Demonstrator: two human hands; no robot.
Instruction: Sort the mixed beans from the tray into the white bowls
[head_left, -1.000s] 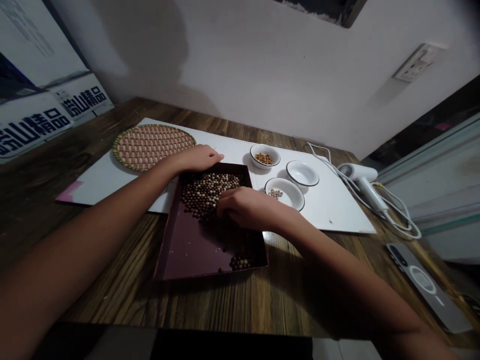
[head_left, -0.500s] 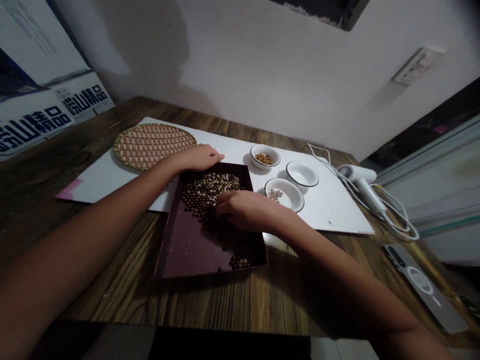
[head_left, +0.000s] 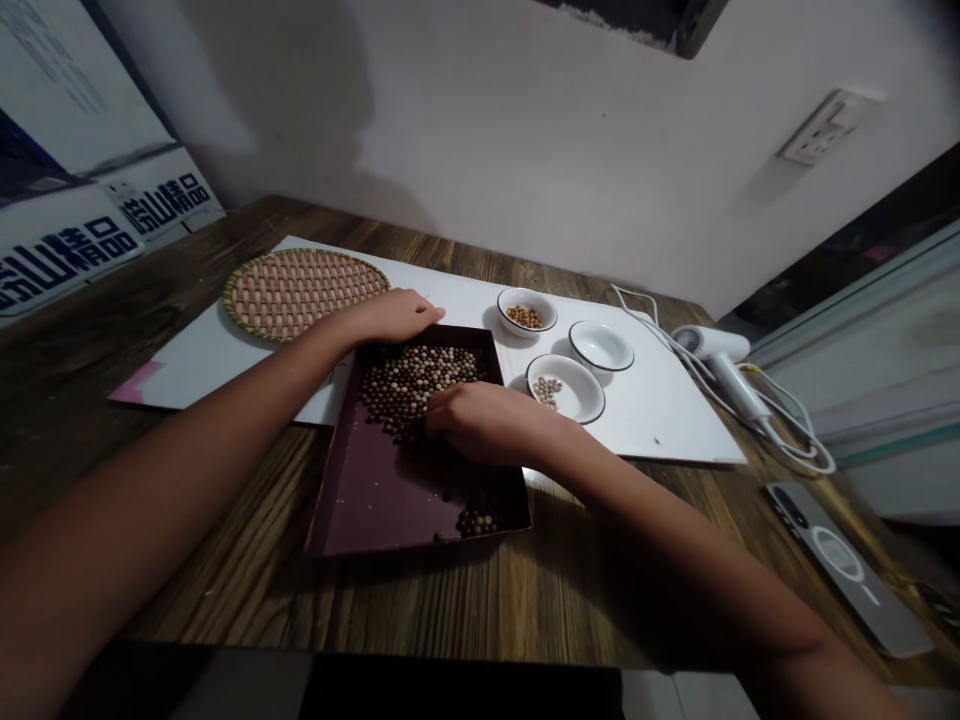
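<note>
A shallow dark red box (head_left: 375, 500) sits tilted towards me at the front of the table. Many small round beads (head_left: 409, 385), brown and pale, are heaped in its far part, with a smaller cluster in the near right corner. My left hand (head_left: 397, 313) grips the box's far rim, its fingers partly hidden behind the edge. Over the beads, my right hand (head_left: 476, 418) is bent down with its fingertips drawn together. Those fingertips are hidden, so I cannot make out what they hold.
Beyond the box on a white board (head_left: 652, 420) stand a bowl of golden-brown beads (head_left: 527, 330), a bare white bowl (head_left: 601, 346) and a bowl with pale beads (head_left: 585, 395). A woven tray (head_left: 300, 290) lies left. A hair dryer (head_left: 724, 365) and a phone (head_left: 847, 570) are right.
The view has shifted very slightly. My right hand has curled a little more among the beads; my left hand stays on the box rim.
</note>
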